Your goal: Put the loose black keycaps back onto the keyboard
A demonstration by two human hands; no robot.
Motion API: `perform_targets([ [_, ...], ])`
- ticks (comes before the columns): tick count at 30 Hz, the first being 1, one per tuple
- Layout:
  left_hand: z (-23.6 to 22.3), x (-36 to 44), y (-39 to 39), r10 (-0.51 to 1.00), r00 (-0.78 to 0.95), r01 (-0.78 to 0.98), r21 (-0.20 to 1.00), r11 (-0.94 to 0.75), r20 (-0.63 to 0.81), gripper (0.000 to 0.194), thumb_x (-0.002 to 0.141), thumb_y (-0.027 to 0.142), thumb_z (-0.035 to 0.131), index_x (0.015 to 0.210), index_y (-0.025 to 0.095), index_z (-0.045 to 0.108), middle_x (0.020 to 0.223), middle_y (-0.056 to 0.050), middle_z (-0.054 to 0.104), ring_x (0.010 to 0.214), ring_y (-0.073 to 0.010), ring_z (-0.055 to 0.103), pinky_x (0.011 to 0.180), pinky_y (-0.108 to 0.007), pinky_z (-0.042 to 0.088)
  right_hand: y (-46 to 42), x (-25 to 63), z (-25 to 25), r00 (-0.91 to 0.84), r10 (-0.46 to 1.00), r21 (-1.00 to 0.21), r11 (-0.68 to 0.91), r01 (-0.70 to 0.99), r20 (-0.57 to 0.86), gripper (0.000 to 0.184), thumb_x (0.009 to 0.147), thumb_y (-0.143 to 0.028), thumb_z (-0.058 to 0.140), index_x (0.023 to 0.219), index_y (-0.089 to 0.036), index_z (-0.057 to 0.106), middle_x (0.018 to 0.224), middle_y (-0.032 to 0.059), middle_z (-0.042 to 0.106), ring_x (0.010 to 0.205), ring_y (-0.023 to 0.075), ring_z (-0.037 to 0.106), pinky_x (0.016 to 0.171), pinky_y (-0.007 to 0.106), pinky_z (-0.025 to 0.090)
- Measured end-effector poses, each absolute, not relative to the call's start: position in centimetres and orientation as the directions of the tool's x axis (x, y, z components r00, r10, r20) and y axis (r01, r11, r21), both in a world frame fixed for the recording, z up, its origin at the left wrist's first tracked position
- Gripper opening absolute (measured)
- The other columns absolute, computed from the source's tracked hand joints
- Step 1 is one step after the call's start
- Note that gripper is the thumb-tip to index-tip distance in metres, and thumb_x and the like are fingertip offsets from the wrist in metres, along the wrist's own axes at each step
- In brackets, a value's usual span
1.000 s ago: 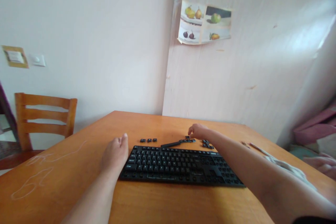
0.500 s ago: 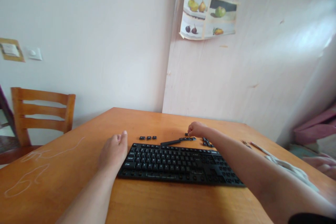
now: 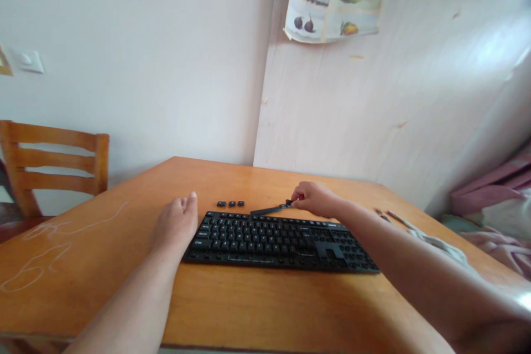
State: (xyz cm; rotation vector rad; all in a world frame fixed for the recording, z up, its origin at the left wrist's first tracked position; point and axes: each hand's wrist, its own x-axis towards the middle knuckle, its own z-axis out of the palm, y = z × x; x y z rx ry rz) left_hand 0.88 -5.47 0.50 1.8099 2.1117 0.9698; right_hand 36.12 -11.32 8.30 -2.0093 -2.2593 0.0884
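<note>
Keyboard, just one, has three keys lined up beyond as right hand pinches one more key, left hand hard to tell.

I've got two hands, left hand and right hand! One keyboard, one long loose key, three keycaps in a row, others by my right hand too bunched to count! One table, one chair!

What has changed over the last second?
The right hand has shifted slightly left, nearer the long black key, and now partly hides the short keycap row; grip or release is unclear. The view has tipped down. The left hand, keyboard and three separate keycaps stay put.
</note>
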Motion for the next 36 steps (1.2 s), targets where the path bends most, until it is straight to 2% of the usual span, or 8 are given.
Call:
perform_targets([
  [6, 0.7, 0.9, -5.5, 0.938, -0.226, 0.822, 0.568, 0.038, 0.264, 0.058, 0.093, 0.062, 0.023, 0.079, 0.021, 0.062, 0.096, -0.015, 0.072, 0.089, -0.0342, 0.066, 0.067, -0.038, 0.045, -17.9, 34.6, 8.3, -0.214, 0.970, -0.184, 0.233, 0.955, 0.116, 0.014, 0.081, -0.031, 0.066, 0.087, -0.021, 0.074, 0.085, 0.0021, 0.067, 0.073, 0.0136, 0.058, 0.063, 0.023, 0.039],
  [13, 0.6, 0.9, -5.3, 0.940, -0.227, 0.821, 0.569, 0.044, 0.254, 0.062, 0.092, 0.064, 0.022, 0.079, 0.020, 0.064, 0.094, -0.017, 0.072, 0.086, -0.0341, 0.065, 0.067, -0.038, 0.047, -21.4, 34.7, 7.4, -0.276, 0.957, -0.209, 0.289, 0.934, 0.090, 0.009, 0.082, -0.026, 0.066, 0.082, -0.020, 0.071, 0.081, 0.0018, 0.065, 0.077, 0.0153, 0.058, 0.070, 0.025, 0.040],
  [29, 0.7, 1.0, -5.5, 0.940, -0.226, 0.820, 0.572, 0.040, 0.258, 0.060, 0.092, 0.063, 0.024, 0.082, 0.020, 0.064, 0.097, -0.017, 0.072, 0.090, -0.0350, 0.065, 0.071, -0.040, 0.049, -22.5, 33.8, 6.2, -0.259, 0.964, -0.104, 0.264, 0.959, 0.065, 0.010, 0.084, -0.029, 0.063, 0.084, -0.022, 0.071, 0.086, 0.0032, 0.065, 0.086, 0.0178, 0.060, 0.076, 0.026, 0.041],
  [36, 0.3, 0.9, -5.2, 0.939, -0.223, 0.810, 0.585, 0.028, 0.263, 0.060, 0.092, 0.064, 0.024, 0.085, 0.020, 0.065, 0.098, -0.016, 0.072, 0.091, -0.0348, 0.065, 0.071, -0.040, 0.049, -22.4, 33.8, 6.0, -0.248, 0.967, -0.089, 0.253, 0.963, 0.062, 0.011, 0.085, -0.030, 0.062, 0.084, -0.023, 0.071, 0.085, 0.0027, 0.066, 0.084, 0.0173, 0.060, 0.075, 0.026, 0.040],
])
